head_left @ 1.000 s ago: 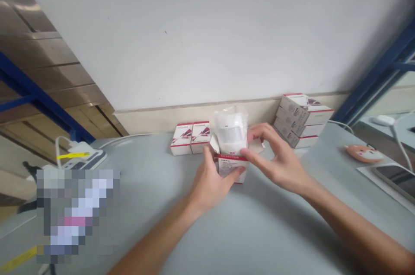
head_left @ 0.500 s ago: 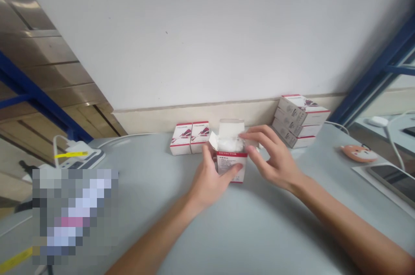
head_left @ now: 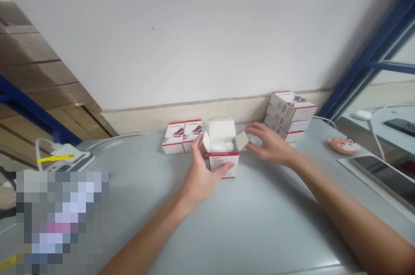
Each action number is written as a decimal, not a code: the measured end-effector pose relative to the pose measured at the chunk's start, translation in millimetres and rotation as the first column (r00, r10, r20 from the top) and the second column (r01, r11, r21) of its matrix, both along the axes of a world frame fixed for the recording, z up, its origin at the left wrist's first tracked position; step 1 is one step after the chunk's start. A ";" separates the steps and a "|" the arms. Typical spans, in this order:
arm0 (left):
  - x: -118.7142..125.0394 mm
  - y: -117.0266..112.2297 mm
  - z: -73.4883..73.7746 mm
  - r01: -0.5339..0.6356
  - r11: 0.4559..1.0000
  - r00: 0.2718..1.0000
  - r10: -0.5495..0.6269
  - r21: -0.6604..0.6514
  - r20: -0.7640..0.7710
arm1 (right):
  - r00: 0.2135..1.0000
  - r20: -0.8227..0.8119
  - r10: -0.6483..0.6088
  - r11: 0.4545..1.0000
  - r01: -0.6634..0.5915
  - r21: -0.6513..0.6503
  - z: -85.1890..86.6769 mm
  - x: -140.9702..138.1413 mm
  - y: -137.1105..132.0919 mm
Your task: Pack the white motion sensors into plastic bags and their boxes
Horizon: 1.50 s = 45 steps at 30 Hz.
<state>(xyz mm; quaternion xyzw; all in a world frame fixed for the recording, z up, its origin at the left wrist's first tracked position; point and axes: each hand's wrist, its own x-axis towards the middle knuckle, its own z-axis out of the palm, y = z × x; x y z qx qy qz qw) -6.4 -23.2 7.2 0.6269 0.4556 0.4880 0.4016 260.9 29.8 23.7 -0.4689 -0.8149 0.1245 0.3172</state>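
Note:
A small white carton with red trim and the word DETECTOR (head_left: 223, 167) stands on the grey table with its top flaps up. Clear plastic wrapping (head_left: 222, 145) shows inside it. My left hand (head_left: 202, 175) grips the carton from the left, thumb across its front. My right hand (head_left: 270, 143) is at the right side flap (head_left: 241, 140), thumb and fingers apart, their tips partly behind the flap. A small clear bit (head_left: 253, 141) shows between them, too blurred to name.
Two closed cartons (head_left: 183, 135) lie side by side at the wall; a stack of several cartons (head_left: 290, 115) is behind my right hand. At right are an orange animal-face object (head_left: 344, 145) and a phone (head_left: 379, 175). A power strip (head_left: 73, 162) with cables sits at left.
My right hand has moved from above the carton's opening to its right side, and the right flap now stands outward. My left hand keeps its grip. The view has shifted slightly.

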 end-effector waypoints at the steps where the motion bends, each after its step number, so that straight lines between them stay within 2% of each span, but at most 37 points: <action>1: 0.0 -0.2 0.1 -0.002 1.000 1.000 0.002 0.006 -0.002 | 0.996 0.084 0.010 1.000 -0.008 -0.026 -6.4 6.7 4.4; 4: -0.1 -0.6 0.3 -0.003 1.000 1.000 0.003 0.008 -0.011 | 0.983 0.181 0.043 0.993 -0.023 -0.113 -22.4 17.9 13.0; 7: -0.9 -0.9 0.4 0.003 1.000 1.000 -0.003 -0.007 -0.027 | 0.983 0.180 0.037 0.996 -0.021 -0.092 -31.4 16.1 16.4; 12: -2.0 -0.6 0.8 0.012 1.000 0.999 -0.012 -0.003 -0.052 | 0.992 0.127 0.024 0.991 -0.007 -0.134 -39.1 5.5 18.7; 16: -2.0 0.5 1.1 0.008 1.000 0.998 -0.008 0.006 -0.068 | 0.993 0.114 -0.032 0.996 0.042 -0.085 -39.6 5.8 22.6; 19: -1.5 1.1 1.1 0.021 1.000 0.998 -0.020 0.023 -0.062 | 0.989 -0.028 -0.143 0.989 0.144 0.036 -21.0 7.8 18.1; 22: -0.7 1.1 0.3 0.032 0.998 0.999 -0.030 0.048 -0.044 | 0.935 -0.272 -0.225 0.943 0.279 0.179 20.0 -0.4 -3.4; 24: -0.1 0.8 -0.6 0.044 0.997 0.998 -0.042 0.057 -0.038 | 0.912 -0.364 -0.189 0.935 0.281 0.218 50.9 -14.6 -25.1; 26: 0.4 0.4 -1.4 0.061 0.996 0.997 -0.059 0.059 -0.041 | 0.963 -0.250 -0.098 0.953 0.163 0.254 75.6 -34.0 -45.8; 28: 0.7 -0.1 -1.8 0.065 0.996 0.996 -0.062 0.058 -0.056 | 0.999 -0.028 -0.025 0.977 0.031 0.209 90.1 -54.5 -59.6; 30: 0.9 -0.5 -1.8 0.052 0.997 0.996 -0.048 0.049 -0.077 | 0.993 0.120 0.007 0.984 -0.028 0.177 95.8 -72.1 -64.8; 35: 1.0 -1.1 -0.6 0.053 0.998 0.994 -0.049 0.037 -0.095 | 0.939 0.338 -0.062 0.978 -0.010 0.209 99.0 -92.2 -59.7; 45: -2.2 -2.2 0.0 0.064 0.998 0.989 -0.060 0.023 -0.134 | 0.960 0.276 -0.043 0.982 -0.010 0.189 95.1 -93.2 -50.7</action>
